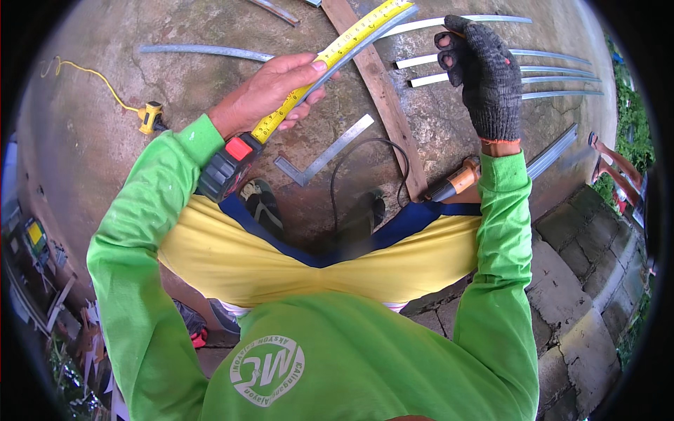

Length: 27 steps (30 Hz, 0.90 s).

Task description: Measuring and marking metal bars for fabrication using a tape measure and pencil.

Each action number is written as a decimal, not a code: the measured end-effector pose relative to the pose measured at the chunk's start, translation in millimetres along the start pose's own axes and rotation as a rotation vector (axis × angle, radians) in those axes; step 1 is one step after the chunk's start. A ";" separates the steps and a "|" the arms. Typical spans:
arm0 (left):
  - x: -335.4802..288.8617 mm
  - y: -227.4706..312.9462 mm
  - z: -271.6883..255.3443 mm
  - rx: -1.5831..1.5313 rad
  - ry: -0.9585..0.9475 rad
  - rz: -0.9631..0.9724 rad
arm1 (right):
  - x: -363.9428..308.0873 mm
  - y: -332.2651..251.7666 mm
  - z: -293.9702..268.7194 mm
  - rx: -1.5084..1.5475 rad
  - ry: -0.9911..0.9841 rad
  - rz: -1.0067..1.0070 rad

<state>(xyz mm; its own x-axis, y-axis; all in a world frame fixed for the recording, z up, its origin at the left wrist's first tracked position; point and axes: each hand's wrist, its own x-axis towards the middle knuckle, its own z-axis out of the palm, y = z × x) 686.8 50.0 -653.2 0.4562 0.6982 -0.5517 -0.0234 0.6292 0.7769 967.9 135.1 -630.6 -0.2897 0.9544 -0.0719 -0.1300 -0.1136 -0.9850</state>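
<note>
My bare left hand (284, 91) is closed around a thin grey metal strip (368, 41) and the extended yellow blade of a tape measure (351, 38). The blade lies along the strip, and both slant up to the right. Below that hand, near my left wrist, hangs the black tape measure case (226, 168) with its red button. My right hand (488, 81), in a dark knitted glove with bare fingertips, is raised apart from the strip's far end. Its fingers are curled in; whether they pinch anything is hidden.
A wooden plank (382, 91) crosses the concrete floor. Several metal strips (562, 62) lie to the right. By my feet are a metal square (337, 144) and an orange corded power tool (460, 179). A yellow cord end (149, 118) lies left. Another person's legs (618, 165) show far right.
</note>
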 end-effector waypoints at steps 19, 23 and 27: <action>37.2 -34.1 10.8 0.397 0.558 0.334 | -47.7 82.3 95.4 -0.341 -0.525 0.532; 35.3 -32.5 19.4 0.235 0.481 0.172 | -50.4 96.8 96.1 -0.576 -0.612 0.449; 39.3 -27.6 18.4 0.173 0.476 0.118 | -58.4 112.4 88.8 -0.634 -0.605 0.520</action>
<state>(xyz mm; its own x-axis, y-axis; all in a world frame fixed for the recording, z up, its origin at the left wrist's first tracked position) 721.7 53.8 -690.7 0.0031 0.8644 -0.5027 0.1156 0.4991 0.8588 886.1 42.1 -723.1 -0.6210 0.5085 -0.5964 0.6240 -0.1396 -0.7688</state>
